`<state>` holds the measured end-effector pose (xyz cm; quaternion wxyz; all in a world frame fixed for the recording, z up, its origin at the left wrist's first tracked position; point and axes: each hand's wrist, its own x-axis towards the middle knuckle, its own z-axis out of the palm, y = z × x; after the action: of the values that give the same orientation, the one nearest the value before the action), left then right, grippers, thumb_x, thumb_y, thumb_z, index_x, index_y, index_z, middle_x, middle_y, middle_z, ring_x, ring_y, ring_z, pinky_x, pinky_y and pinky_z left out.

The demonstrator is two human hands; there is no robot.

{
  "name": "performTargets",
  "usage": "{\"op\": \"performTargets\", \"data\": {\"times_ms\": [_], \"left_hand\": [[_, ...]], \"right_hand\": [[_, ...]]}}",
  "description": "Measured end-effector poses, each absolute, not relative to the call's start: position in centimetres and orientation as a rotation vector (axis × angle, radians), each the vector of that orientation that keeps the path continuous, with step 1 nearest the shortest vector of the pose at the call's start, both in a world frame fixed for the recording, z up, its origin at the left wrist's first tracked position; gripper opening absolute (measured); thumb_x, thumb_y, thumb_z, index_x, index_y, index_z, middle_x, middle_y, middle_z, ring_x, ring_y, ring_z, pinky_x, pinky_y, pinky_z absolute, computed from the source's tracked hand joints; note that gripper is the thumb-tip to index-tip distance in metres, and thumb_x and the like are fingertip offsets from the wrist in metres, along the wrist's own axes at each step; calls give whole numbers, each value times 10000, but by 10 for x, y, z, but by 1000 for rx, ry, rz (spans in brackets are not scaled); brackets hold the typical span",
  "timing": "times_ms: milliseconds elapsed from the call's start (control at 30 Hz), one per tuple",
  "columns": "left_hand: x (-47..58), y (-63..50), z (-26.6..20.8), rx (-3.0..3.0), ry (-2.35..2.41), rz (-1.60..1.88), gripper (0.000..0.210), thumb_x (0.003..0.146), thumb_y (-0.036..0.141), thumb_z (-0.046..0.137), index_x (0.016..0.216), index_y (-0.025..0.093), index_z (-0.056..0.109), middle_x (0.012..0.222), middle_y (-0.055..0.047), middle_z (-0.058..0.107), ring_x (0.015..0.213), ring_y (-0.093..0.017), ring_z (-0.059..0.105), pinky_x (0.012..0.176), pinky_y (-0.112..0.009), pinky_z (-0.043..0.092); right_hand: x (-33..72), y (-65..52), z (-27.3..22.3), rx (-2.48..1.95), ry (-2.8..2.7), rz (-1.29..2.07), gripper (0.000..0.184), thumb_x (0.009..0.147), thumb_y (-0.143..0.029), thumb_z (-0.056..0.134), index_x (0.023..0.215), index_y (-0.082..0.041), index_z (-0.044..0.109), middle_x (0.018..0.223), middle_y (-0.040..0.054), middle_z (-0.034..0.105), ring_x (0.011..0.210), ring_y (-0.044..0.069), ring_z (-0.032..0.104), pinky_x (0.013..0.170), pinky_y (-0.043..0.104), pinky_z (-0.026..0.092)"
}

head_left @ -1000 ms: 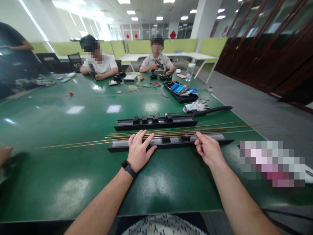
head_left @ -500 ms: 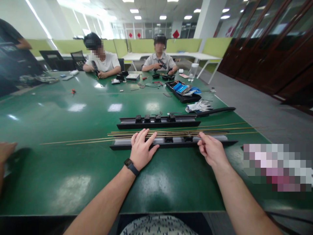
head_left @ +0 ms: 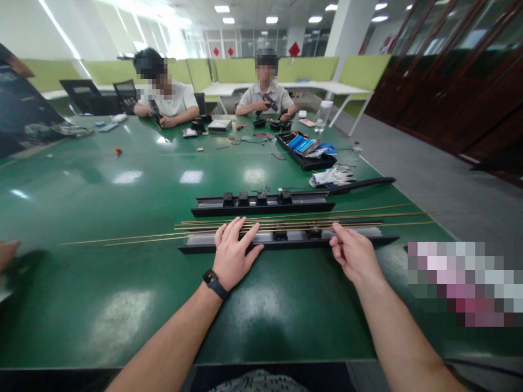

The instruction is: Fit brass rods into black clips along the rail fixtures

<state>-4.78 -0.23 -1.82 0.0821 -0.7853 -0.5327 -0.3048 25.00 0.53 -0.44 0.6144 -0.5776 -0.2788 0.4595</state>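
Note:
Several long, thin brass-coloured rods (head_left: 294, 224) lie lengthwise over a black channel-shaped rail (head_left: 294, 244) with a pale inner strip and small black blocks in it. My left hand (head_left: 233, 251), a dark watch (head_left: 215, 283) on its wrist, rests with spread fingers across the rods and the rail. It looks open and flat. At the rail's right part, my right hand (head_left: 353, 251) has thumb and forefinger pinched on one of the rods, its other fingers curled. Just beyond the rods lies a second black rail (head_left: 261, 210) carrying several black blocks.
Behind the rails are white gloves (head_left: 333, 177), a black tray (head_left: 304, 161) with blue items, and a clear bottle (head_left: 323, 116). Two people sit at the far side of the green table (head_left: 155, 305). Another person's hand (head_left: 8, 253) shows at the left edge.
My hands keep nearly the same poses on the rods and rail. The view has shifted slightly, and the other person's hand at the left edge shows less.

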Motion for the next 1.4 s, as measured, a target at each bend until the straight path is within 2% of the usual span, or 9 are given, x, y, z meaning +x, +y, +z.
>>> {"op": "performTargets", "data": {"times_ms": [1400], "left_hand": [[-48,-2,-19,-2340,-1586,-925,472,918,459,602,1374,341,567,1463,-101,518,1400,-289,426,1170,-489,239]], "right_hand": [[250,5,-3,-1341,-649,1053,367,700,-451,837,783,-157,634,560,-5,615,316,59,430,234,146,211]]}}
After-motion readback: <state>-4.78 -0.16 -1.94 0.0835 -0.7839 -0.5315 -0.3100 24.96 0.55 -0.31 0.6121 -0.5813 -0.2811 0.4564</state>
